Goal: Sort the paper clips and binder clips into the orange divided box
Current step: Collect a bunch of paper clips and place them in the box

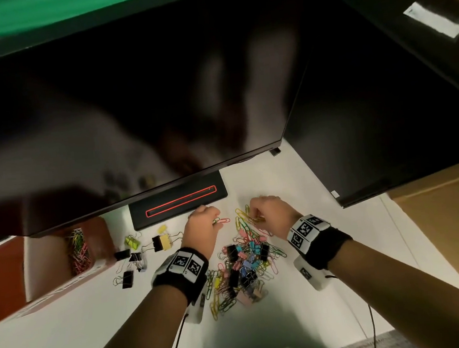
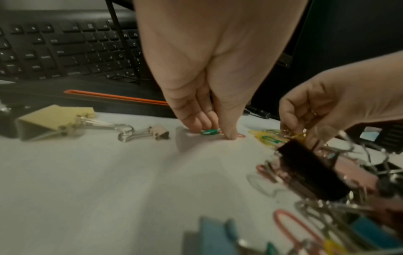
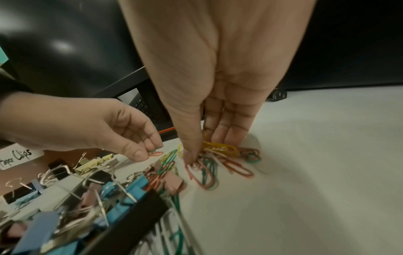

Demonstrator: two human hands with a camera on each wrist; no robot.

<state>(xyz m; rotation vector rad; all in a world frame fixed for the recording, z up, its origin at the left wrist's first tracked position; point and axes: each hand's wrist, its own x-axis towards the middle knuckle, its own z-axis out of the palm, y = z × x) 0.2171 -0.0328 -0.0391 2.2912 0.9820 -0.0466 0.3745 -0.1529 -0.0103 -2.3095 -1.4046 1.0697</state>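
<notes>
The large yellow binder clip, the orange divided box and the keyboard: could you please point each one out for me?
large yellow binder clip [image 2: 54, 119], left wrist view, on its folded yellow body.
orange divided box [image 1: 96, 235], head view, on its inner divider wall.
keyboard [image 2: 65, 51], left wrist view, on its black keys.

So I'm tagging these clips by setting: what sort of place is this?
Most likely an office desk: a white desk with a dark monitor overhead, a black keyboard behind its stand, and a mixed clip pile being sorted by both hands.
</notes>
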